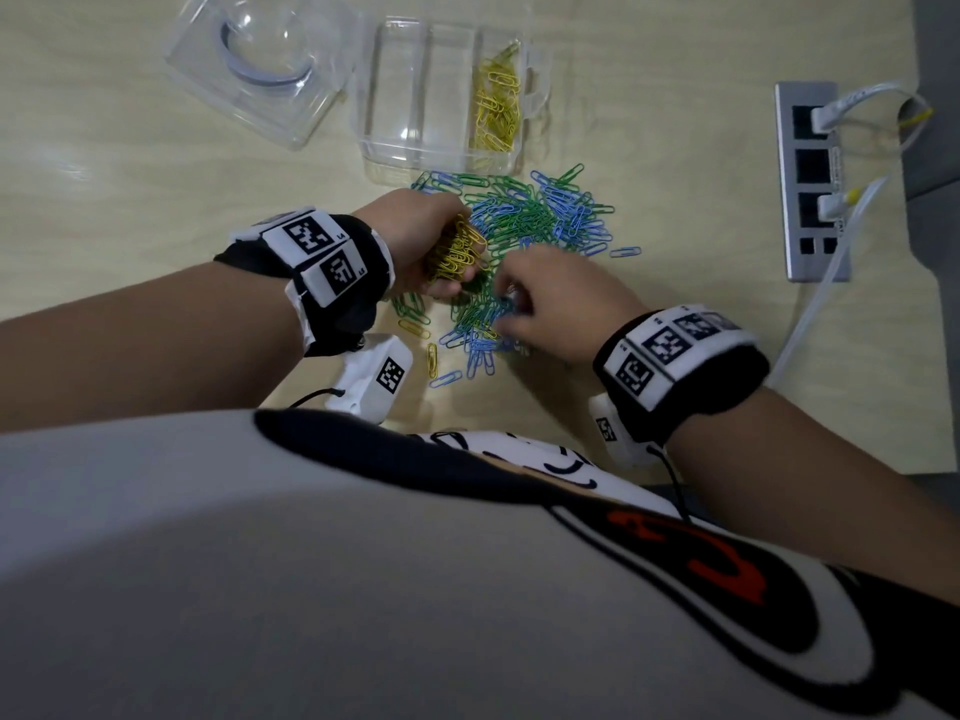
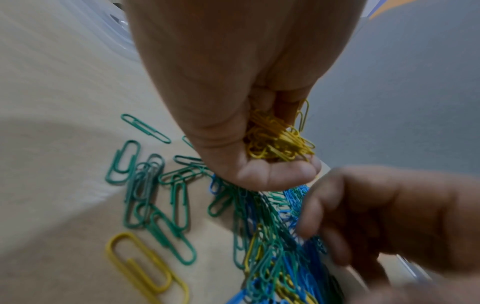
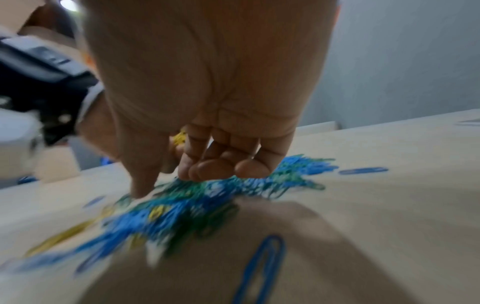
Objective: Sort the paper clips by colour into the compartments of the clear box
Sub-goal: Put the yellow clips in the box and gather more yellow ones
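A heap of green and blue paper clips [image 1: 524,220] lies on the wooden table in front of the clear box [image 1: 415,142]. The box's right compartment holds yellow clips [image 1: 496,103]; its other compartments look bare. My left hand [image 1: 441,241] grips a bunch of yellow clips [image 2: 279,139] just above the heap's left side. My right hand [image 1: 540,298] hovers over the near part of the heap with fingers curled down onto the clips [image 3: 223,168]; blur hides whether it holds one. A few loose yellow clips [image 2: 140,265] lie nearer to me.
The clear lid [image 1: 260,65] lies open left of the box. A grey power strip [image 1: 810,179] with white cables sits at the right table edge. Single blue clips [image 3: 262,269] lie scattered near the heap. My shirt fills the foreground.
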A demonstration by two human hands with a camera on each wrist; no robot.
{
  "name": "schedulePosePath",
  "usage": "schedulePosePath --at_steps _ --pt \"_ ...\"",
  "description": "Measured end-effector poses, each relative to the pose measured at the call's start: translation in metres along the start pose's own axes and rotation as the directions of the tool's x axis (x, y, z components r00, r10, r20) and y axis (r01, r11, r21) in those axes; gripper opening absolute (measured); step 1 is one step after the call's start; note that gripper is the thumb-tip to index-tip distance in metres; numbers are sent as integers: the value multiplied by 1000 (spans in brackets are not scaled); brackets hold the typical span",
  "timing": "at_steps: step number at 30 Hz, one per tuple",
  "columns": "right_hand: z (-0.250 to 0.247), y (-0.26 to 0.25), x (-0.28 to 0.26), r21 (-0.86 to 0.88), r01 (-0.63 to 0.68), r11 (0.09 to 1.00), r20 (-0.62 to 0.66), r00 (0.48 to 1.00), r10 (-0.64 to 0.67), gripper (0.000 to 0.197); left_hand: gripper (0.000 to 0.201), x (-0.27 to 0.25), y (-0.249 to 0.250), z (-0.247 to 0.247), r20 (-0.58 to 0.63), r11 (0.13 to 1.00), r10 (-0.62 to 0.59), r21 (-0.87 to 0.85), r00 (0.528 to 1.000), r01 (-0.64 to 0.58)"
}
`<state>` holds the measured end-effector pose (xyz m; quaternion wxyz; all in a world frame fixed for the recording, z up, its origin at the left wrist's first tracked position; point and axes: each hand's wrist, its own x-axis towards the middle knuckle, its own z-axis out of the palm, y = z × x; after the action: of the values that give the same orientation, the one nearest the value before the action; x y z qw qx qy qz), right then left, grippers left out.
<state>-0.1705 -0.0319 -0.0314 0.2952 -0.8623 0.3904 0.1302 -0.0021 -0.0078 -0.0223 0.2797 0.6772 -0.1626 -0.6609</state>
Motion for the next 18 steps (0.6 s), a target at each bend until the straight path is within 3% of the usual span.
schedulePosePath --at_steps 2,5,9,14,18 --pt "11 -7 0 -48 55 997 100 994 -50 30 29 -1 0 0 -5 1000 -1 -1 1000 1" --pt "15 -4 1 -79 53 995 23 998 -51 19 29 -2 0 -1 -13 1000 -2 1 1000 2" --pt "3 7 3 -147 9 989 -57 998 -17 20 29 -2 -1 -4 -35 1000 -12 8 999 13" --pt "-6 16 7 -64 -36 997 -131 991 27 22 26 -2 -1 -4 -28 1000 -25 -1 999 25" --pt "-9 21 7 19 -81 997 -142 986 83 12 25 -2 -1 -2 -26 1000 -25 -15 999 25"
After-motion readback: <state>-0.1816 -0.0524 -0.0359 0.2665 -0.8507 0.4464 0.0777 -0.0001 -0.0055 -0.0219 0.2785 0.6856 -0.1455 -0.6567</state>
